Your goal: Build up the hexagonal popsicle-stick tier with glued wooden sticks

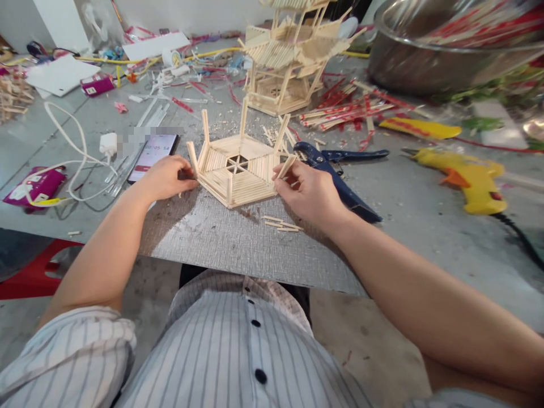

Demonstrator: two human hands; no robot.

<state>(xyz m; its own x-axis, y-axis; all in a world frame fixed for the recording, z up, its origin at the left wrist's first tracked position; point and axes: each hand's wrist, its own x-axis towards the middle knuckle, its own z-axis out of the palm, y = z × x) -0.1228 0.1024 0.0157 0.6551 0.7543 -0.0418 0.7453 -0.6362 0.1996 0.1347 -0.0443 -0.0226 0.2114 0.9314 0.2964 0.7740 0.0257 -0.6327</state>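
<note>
A hexagonal platform of pale wooden sticks (215, 190) lies on the grey table, with short upright posts at its corners and a spoked opening in the middle. My left hand (168, 177) is closed at its left corner, thumb and fingers against the edge beside a post. At the right corner, my right hand (312, 190) pinches a short wooden stick post (285, 166) that leans outward; whether it is fixed to the platform I cannot tell. Several cut stick pieces (283, 224) lie in front of the platform.
Beside my right hand lies a blue cutter (346, 195), with a yellow glue gun (465, 173) farther right. A tiered stick tower (280, 85) stands behind, near a metal pot (408, 62). A phone (155, 153) and a white cable (80, 127) lie to the left.
</note>
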